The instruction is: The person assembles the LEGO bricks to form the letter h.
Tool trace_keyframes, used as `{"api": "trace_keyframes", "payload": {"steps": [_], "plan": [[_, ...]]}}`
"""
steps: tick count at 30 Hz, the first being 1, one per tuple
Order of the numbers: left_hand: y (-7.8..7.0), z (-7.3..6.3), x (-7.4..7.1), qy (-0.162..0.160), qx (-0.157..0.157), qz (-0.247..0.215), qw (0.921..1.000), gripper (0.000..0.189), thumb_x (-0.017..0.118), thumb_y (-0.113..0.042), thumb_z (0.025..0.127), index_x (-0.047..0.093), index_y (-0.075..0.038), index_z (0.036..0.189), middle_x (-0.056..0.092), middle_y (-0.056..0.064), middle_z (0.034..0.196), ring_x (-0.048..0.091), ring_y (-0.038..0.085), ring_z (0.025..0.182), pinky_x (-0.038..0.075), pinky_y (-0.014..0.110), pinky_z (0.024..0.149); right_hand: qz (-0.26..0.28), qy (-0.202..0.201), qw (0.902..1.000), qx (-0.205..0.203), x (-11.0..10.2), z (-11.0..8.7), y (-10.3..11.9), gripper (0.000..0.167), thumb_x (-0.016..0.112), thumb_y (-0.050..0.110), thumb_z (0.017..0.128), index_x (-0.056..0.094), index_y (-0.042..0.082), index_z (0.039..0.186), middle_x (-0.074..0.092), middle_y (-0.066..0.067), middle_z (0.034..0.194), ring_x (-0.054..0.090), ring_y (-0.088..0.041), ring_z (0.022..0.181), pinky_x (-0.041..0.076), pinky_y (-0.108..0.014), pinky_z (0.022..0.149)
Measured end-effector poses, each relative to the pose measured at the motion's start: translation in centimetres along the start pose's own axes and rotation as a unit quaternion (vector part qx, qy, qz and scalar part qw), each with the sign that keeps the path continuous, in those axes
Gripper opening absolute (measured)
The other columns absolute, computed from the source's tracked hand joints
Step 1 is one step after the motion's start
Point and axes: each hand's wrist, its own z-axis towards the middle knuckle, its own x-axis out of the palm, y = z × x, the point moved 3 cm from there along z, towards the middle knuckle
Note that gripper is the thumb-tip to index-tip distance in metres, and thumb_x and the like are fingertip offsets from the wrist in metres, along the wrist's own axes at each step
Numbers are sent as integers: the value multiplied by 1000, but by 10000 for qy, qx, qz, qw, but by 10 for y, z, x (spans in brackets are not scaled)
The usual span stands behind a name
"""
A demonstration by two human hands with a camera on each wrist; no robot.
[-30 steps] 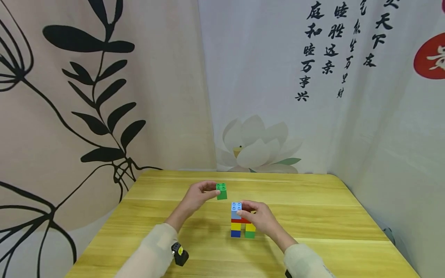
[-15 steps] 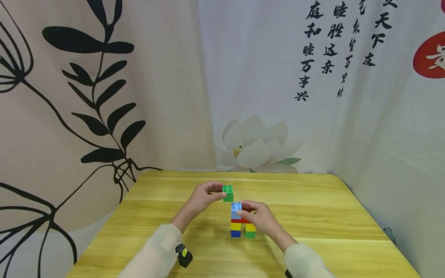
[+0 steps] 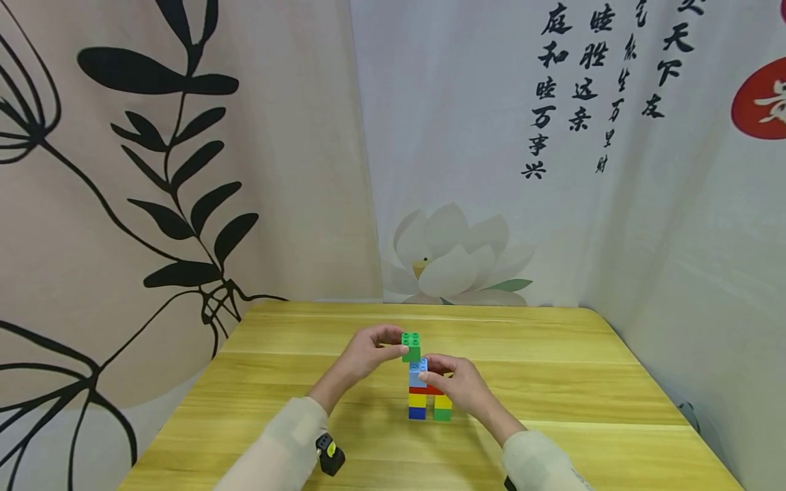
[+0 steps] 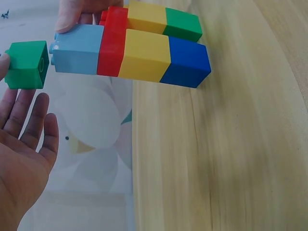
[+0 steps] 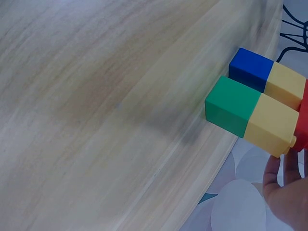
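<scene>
My left hand [image 3: 367,351] pinches a green toy building brick [image 3: 411,348] between thumb and fingers. The brick hangs just above a light blue brick [image 3: 417,376]; in the left wrist view a narrow gap parts the two. Below the light blue brick lie a flat red brick [image 4: 113,43] and two legs: yellow [image 4: 145,55] over dark blue [image 4: 186,61], and yellow [image 5: 270,122] over green [image 5: 232,103]. My right hand [image 3: 459,383] grips the upper part of this stack, its thumb on the light blue brick. Its fingertips behind the stack are partly hidden.
The stack stands upright on a wooden table [image 3: 552,382]. Behind the table hangs a printed cloth [image 3: 307,170] with plant shapes and lettering. A small black device [image 3: 330,455] is strapped at the left sleeve.
My left hand has carried the green brick rightward and slightly down, from left of the stack to over the light blue brick. My right hand and the stack have stayed put.
</scene>
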Motion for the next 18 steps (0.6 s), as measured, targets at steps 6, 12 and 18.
{"api": "trace_keyframes", "payload": {"steps": [6,12,18], "plan": [[-1,0,4,66,42,0,10000,31,73,-32,92,69,-13,117,68,2,108,62,21,98,52,39,86,-43,-18,10000,-15,-1,-1,0,48,71,39,92,65,10,130,69,-3,114,59,-22,101,55,-35,81],[-1,0,8,182,116,-33,9998,27,72,-29,93,69,-13,114,68,1,106,61,26,101,52,37,86,-20,41,10000,9,-1,-1,1,51,70,42,92,64,12,132,69,-2,115,59,-22,102,55,-35,82],[0,-1,11,282,114,-37,9995,25,72,-29,93,70,-14,114,68,1,105,60,28,102,51,37,86,-28,43,10000,-22,-1,-1,1,51,70,43,92,64,13,133,69,-2,117,59,-23,103,55,-37,82]]}}
